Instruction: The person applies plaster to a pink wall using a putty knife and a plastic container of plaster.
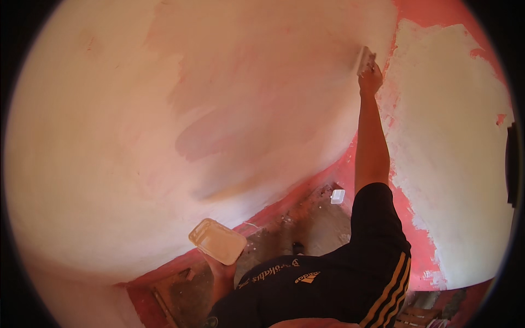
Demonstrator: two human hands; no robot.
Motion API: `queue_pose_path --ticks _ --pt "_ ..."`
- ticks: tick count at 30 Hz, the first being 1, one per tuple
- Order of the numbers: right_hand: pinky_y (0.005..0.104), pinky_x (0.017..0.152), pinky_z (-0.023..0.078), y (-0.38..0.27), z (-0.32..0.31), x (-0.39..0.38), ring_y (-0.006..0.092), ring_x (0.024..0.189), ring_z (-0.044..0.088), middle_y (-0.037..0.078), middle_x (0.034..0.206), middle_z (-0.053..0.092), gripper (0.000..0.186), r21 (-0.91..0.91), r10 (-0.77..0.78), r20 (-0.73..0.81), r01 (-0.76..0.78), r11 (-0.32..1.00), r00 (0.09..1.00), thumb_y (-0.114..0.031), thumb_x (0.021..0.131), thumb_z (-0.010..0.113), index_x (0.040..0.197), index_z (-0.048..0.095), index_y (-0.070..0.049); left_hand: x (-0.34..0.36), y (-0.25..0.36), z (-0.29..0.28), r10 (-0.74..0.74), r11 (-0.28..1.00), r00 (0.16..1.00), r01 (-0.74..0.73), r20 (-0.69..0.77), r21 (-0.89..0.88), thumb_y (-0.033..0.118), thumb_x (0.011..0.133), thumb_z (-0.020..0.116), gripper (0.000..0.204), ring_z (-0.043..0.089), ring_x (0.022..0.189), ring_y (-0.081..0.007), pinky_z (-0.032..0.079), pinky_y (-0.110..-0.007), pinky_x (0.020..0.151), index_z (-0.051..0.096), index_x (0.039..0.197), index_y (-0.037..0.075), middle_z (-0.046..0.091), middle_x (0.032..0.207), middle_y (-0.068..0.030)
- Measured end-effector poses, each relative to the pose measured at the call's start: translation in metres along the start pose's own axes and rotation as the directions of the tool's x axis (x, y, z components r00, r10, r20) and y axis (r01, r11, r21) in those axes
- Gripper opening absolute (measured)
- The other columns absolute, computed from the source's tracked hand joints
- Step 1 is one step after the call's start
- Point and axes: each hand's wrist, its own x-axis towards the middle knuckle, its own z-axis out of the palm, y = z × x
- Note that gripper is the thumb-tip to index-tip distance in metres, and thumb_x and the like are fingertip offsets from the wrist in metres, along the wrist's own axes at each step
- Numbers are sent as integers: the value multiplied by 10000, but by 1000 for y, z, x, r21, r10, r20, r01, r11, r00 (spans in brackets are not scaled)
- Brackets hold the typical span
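My right arm is stretched up to the wall (pixel 257 82), and my right hand (pixel 371 81) is closed round a flat, pale spreader (pixel 362 60). Its blade stands at the wall surface, close to the corner. Down at my left side, my left hand (pixel 223 269) holds up a shallow rectangular plastic tub (pixel 225 244), cream in colour. The fingers of that hand are mostly hidden beneath the tub. Smooth pale coating covers much of the wall, with darker pinkish, damp-looking patches in the middle.
To the right, an adjoining wall (pixel 443 136) carries a whitish coat with red paint showing round its edges. A small white container (pixel 338 196) stands on the stained floor (pixel 314 227) by the corner. Wooden slats (pixel 418 317) lie at the lower right.
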Motion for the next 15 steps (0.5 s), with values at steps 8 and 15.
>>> queue_pose_path --ticks 8,15 --pt "375 761 590 -237 11 -215 293 1046 717 156 1259 685 573 404 -489 43 433 806 871 94 812 554 1367 606 -40 14 -2 59 143 990 987 -141 -80 28 -43 598 887 921 592 1069 -197 529 -373 925 403 1375 59 566 1182 -75" --pt "320 613 532 -263 -27 -236 229 702 646 147 1047 705 491 534 -395 179 248 808 901 94 828 497 1284 648 -8 39 -15 -10 -25 938 1000 18 -15 -347 508 940 642 606 628 1067 -246 573 -437 845 446 1379 139 585 1197 -46"
